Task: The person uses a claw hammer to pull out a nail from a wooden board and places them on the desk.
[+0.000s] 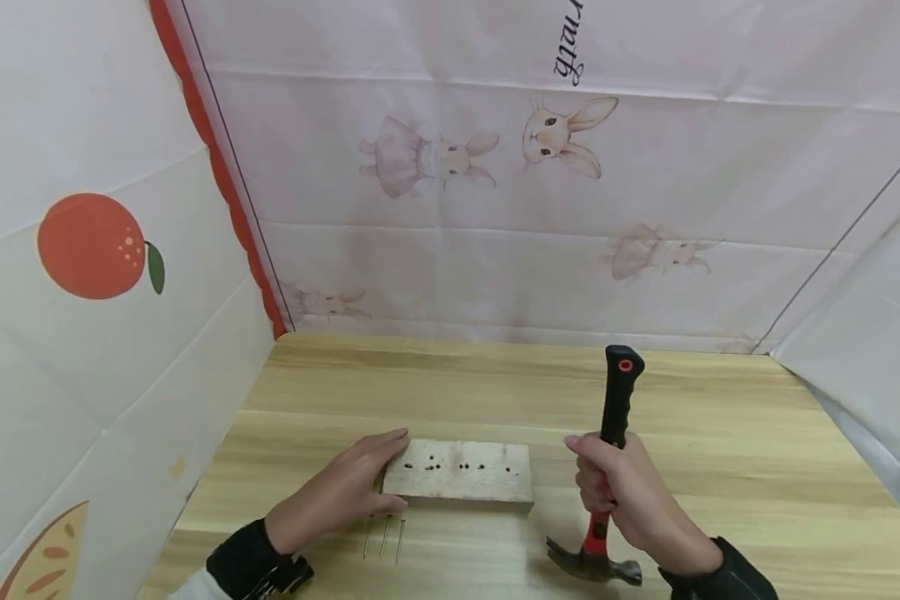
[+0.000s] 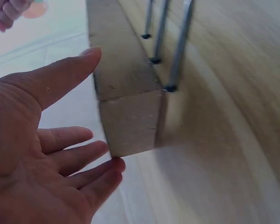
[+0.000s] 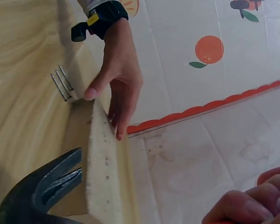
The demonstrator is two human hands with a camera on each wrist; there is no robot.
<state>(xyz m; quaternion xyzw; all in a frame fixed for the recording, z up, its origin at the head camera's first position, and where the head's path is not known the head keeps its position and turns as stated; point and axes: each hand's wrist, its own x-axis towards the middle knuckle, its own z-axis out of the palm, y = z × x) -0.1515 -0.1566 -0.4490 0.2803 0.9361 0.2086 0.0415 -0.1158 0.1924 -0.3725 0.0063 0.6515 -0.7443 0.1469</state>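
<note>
A pale wooden block point(image 1: 487, 483) with a row of dark holes along its top lies on the table. At its left end is my left hand point(image 1: 341, 487), thumb by the near edge and fingers by the far corner. The left wrist view shows those fingers point(image 2: 74, 151) spread and fairly straight; whether they press the wood I cannot tell. Three nails point(image 1: 383, 536) lie side by side in front of the block's left end. To the right, my right hand point(image 1: 637, 496) grips a claw hammer point(image 1: 617, 400) by its black and red handle, the steel head point(image 1: 594, 567) pointing down toward me.
Wood-grain table point(image 1: 330, 383) runs under everything. A cloth with printed rabbits point(image 1: 435, 275) hangs behind it. Another cloth with an orange print point(image 1: 90, 246) borders the left side, and a pale cloth point(image 1: 862, 333) the right.
</note>
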